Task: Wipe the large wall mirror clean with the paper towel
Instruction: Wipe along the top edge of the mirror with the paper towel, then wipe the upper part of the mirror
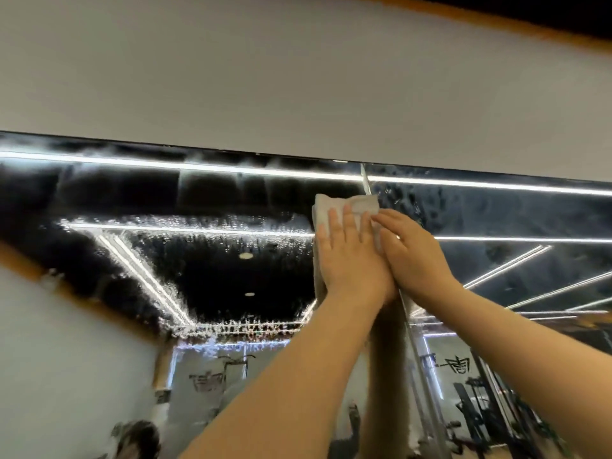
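The large wall mirror point(198, 260) fills the lower half of the head view, its left panel streaked with wet droplets. A folded white paper towel point(344, 202) lies flat against the glass near the mirror's top edge, beside the vertical seam point(366, 183) between two panels. My left hand point(347, 256) presses the towel onto the mirror with straight fingers. My right hand point(410, 256) lies flat beside it, its fingertips over the towel's right side. Most of the towel is hidden under both hands.
A plain grey wall point(298, 77) runs above the mirror's top edge. The right mirror panel point(513, 220) looks smeared but drier. Gym machines point(480, 409) and ceiling light strips show as reflections in the glass.
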Tool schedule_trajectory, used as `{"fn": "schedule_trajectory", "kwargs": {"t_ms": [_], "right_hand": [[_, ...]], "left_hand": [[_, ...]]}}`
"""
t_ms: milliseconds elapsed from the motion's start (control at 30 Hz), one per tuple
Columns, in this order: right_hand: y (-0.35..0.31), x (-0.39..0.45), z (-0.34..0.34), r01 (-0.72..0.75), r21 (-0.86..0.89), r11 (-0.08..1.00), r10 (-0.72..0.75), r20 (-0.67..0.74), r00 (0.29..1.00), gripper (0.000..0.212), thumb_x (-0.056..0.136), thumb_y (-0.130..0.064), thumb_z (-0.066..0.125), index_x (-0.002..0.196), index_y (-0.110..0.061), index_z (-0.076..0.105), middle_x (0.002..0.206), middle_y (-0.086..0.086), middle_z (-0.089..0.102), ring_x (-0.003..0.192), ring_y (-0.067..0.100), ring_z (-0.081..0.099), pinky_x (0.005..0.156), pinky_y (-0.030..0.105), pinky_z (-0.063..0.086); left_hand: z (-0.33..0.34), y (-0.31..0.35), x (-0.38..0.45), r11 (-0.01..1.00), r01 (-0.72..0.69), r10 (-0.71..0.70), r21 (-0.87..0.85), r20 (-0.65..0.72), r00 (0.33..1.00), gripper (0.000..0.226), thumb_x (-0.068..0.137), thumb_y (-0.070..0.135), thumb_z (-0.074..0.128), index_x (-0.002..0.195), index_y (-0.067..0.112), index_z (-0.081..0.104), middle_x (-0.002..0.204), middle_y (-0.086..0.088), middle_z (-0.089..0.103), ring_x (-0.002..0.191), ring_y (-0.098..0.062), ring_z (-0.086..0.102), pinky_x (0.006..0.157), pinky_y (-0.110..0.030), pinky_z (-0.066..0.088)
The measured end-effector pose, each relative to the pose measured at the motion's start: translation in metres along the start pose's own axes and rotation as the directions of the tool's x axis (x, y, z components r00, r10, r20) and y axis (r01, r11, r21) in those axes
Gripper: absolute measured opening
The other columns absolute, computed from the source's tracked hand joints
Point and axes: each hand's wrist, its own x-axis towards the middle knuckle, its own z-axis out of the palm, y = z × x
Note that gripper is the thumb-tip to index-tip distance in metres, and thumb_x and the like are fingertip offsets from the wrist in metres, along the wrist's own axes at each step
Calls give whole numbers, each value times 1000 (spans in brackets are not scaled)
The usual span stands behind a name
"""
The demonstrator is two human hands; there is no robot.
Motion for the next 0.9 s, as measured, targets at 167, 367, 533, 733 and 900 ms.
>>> {"fn": "schedule_trajectory", "kwargs": {"t_ms": [167, 367, 533, 733, 900], "right_hand": [[-7, 0, 8, 22, -237, 971, 0, 92, 996, 33, 103, -18, 37, 121, -9, 62, 130, 8, 59, 116, 24, 54, 105, 34, 30], [-20, -10, 36, 76, -455, 887, -39, 90, 995, 45, 101, -26, 36, 141, -6, 39, 147, 13, 37, 134, 30, 36, 117, 46, 14], [-30, -7, 41, 73, -376, 924, -31, 117, 993, 54, 102, -27, 34, 152, -8, 22, 160, 11, 18, 145, 29, 17, 120, 44, 13], [-35, 5, 60, 70, -460, 885, -33, 89, 996, 68, 92, -39, 12, 153, -8, 17, 161, 13, 15, 147, 29, 14, 117, 47, 11], [-40, 7, 65, 17, -505, 863, 13, 55, 998, 74, 86, -37, 7, 154, -8, 15, 161, 12, 14, 147, 29, 13, 116, 49, 11]], "left_hand": [[-15, -48, -31, 963, -127, 105, -239, -102, 989, 57, 102, 25, 33, 155, 13, 15, 163, -5, 9, 149, -19, 2, 119, -32, 1], [-27, -133, -84, 996, -49, 35, -70, -192, 981, 61, 95, 34, 24, 152, 14, 25, 161, -5, 17, 149, -21, 8, 122, -38, 4], [-45, -208, -108, 995, 49, -29, 84, -233, 972, 71, 87, 41, 20, 143, 4, 44, 151, -16, 39, 143, -33, 29, 117, -52, 21], [-53, -280, -135, 983, 118, -84, 138, -229, 970, 72, 86, 44, 26, 137, -1, 50, 143, -23, 46, 135, -41, 38, 110, -53, 26], [-40, -299, -138, 990, 121, -101, 75, -231, 968, 79, 85, 51, 17, 147, 7, 37, 155, -14, 32, 145, -31, 23, 116, -49, 15]]}}
